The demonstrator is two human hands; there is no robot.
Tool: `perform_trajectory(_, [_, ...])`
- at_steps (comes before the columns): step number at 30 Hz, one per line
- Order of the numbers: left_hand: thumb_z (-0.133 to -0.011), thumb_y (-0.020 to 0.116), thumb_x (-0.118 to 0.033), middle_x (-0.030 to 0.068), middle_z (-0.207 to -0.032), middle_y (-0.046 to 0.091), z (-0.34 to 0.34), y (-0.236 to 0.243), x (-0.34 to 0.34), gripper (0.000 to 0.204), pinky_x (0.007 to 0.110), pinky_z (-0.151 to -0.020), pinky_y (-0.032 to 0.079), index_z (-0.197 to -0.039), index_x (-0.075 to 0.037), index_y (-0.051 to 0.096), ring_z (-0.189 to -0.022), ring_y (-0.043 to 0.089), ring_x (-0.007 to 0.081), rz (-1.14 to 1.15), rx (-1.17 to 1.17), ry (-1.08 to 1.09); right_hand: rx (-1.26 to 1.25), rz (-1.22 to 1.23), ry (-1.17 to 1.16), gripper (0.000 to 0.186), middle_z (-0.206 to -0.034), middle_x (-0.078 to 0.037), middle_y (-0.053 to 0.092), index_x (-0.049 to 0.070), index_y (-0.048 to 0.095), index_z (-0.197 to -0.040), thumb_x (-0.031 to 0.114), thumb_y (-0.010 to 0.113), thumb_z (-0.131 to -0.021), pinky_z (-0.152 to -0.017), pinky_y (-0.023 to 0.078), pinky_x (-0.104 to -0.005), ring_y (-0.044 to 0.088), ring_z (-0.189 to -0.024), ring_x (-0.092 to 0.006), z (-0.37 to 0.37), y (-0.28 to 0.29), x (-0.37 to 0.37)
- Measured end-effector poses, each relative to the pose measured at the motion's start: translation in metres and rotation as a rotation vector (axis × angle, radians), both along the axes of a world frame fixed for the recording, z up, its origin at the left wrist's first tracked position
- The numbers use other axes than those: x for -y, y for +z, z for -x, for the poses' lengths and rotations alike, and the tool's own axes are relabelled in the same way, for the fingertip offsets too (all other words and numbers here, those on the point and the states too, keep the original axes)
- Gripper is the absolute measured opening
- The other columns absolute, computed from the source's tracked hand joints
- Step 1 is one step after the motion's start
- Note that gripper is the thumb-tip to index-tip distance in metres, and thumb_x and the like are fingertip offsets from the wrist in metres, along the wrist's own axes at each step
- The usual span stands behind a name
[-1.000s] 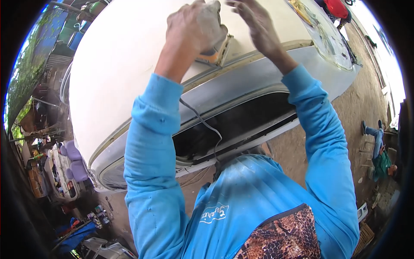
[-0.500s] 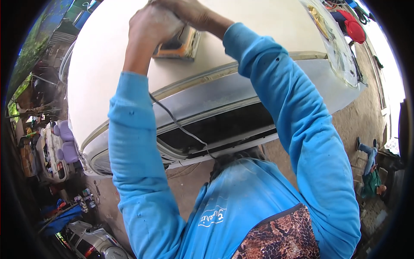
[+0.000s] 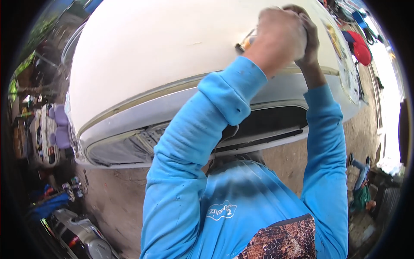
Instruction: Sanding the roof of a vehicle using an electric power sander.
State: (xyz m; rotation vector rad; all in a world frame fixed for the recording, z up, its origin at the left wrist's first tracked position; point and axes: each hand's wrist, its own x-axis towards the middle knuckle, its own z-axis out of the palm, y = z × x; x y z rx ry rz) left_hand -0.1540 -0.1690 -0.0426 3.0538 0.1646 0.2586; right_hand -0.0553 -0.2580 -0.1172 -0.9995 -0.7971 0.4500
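Far right on the pale car roof [image 3: 164,47], we see the orange tool [image 3: 248,42] peeking past our left hand [image 3: 281,38], our right hand [image 3: 312,41] close beside; how either grip closes, we can't tell.

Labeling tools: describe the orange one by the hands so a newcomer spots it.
Find the big cream car roof across the upper view. Follow the blue left sleeve up to the blurred left hand; the orange-and-dark tool, mostly hidden, peeks out just left of it. Its orange patch sets it apart from the pale car roof.
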Motion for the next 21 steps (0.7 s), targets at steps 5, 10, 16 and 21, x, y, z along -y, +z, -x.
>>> perform_trajectory(5, [-0.079, 0.070, -0.022, 0.0063, -0.102, 0.078, 0.049, -0.008, -0.030, 0.025, 0.034, -0.079, 0.058, -0.100, -0.014, 0.081, -0.100, 0.075, 0.0229, 0.059, 0.179, 0.100, 0.032, -0.040, 0.066, 0.045, -0.121, -0.014, 0.063, -0.001, 0.055, -0.126, 0.033, 0.039, -0.103, -0.104, 0.043, -0.0327, 0.059, -0.115, -0.0215, 0.051, 0.010, -0.039])
perform_trajectory(10, [-0.079, 0.069, -0.022, 0.0070, -0.099, 0.079, 0.111, 0.012, -0.082, 0.022, 0.036, -0.080, 0.060, -0.093, -0.011, 0.081, -0.098, 0.075, 0.0231, -0.024, 0.067, 0.204, 0.909, -0.242, -0.054, 0.043, -0.127, -0.016, 0.061, -0.006, 0.055, -0.126, 0.028, 0.037, -0.108, -0.103, 0.045, -0.0338, 0.059, -0.116, -0.0209, 0.082, 0.012, -0.109])
perform_trajectory(16, [-0.080, 0.063, -0.019, 0.0193, -0.088, 0.075, 0.201, 0.019, -0.163, 0.019, 0.044, -0.079, 0.060, -0.078, -0.003, 0.074, -0.087, 0.074, 0.0357, -0.118, 0.101, 0.312, 0.194, -0.098, 0.279, 0.030, -0.095, -0.008, 0.061, -0.004, 0.060, -0.108, 0.023, 0.050, -0.100, -0.085, 0.048, -0.0306, 0.055, -0.094, -0.0141, 0.188, 0.038, -0.201])
perform_trajectory(21, [-0.077, 0.069, -0.029, 0.0163, -0.094, 0.076, 0.254, 0.018, -0.204, 0.026, 0.043, -0.081, 0.059, -0.092, -0.008, 0.075, -0.091, 0.073, 0.0353, -0.134, 0.124, 0.437, 0.239, -0.090, 0.327, 0.032, -0.095, -0.009, 0.061, -0.003, 0.061, -0.108, 0.027, 0.051, -0.100, -0.085, 0.049, -0.0321, 0.055, -0.093, -0.0152, 0.236, 0.039, -0.256])
